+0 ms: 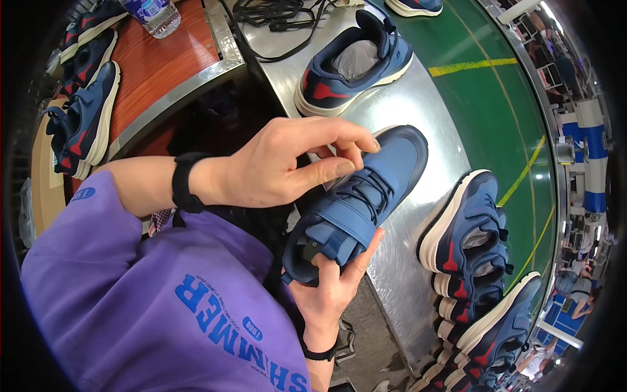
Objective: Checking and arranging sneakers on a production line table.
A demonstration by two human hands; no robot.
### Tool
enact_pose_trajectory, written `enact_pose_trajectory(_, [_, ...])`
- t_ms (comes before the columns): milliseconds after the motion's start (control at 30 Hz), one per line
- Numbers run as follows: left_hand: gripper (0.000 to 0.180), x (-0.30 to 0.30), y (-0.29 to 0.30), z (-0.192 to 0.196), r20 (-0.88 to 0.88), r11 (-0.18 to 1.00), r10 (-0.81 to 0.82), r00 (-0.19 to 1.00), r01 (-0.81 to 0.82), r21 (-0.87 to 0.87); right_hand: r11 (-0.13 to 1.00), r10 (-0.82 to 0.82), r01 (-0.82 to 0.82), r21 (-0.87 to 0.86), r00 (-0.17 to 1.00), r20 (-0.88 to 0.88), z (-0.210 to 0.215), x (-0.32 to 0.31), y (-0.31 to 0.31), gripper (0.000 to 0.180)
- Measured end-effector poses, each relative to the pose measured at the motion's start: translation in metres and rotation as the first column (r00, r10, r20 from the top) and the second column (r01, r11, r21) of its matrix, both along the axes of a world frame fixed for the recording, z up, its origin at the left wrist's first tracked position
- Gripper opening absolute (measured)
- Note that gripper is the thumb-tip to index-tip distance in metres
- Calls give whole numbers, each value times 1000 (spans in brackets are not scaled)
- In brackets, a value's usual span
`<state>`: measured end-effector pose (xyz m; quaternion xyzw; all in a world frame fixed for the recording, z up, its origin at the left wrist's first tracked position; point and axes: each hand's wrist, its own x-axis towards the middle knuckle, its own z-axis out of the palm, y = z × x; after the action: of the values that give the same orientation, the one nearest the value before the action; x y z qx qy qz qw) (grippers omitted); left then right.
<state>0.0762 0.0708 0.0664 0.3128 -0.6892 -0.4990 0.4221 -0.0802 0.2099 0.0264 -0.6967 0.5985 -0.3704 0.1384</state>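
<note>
A blue sneaker [400, 151] with a dark rubber toe, dark elastic laces and a strap points away to the upper right. My right hand [326, 293] grips it at the heel end, with a finger in the collar opening and another along its side; its remaining fingers are partly hidden. Over the laces and toe, my left hand [281, 160] hovers or lightly touches, its fingers loosely bent and apart with nothing visible in them. Just beyond sits another blue sneaker [392, 57] with red patches, stuffed with pale paper.
A metal bench [408, 268] runs beneath, carrying a row of similar sneakers [467, 238] on the right. At the left, a red-brown table [179, 68] holds more sneakers [91, 121] and a water bottle [153, 16]. Black cords [277, 16] lie at the back; green floor [483, 85] lies beyond.
</note>
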Motion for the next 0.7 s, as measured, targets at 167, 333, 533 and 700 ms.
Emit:
enact_pose_trajectory(167, [34,2,0,-18,263,782,98,960,89,-616,999,25,-27,45,998,51,6,-2,1,45])
enact_pose_trajectory(333, [30,-2,-17,-5,226,869,40,973,78,-489,995,25,-27,95,999,24,11,-3,1,37])
enact_pose_trajectory(533, [19,-29,-27,6,267,795,10,964,155,-586,996,8,-6,94,1000,-22,7,-1,3,37])
enact_pose_trajectory(700, [15,-30,-37,23,479,851,-70,875,302,-429,996,7,-3,91,999,-52,8,3,2,40])
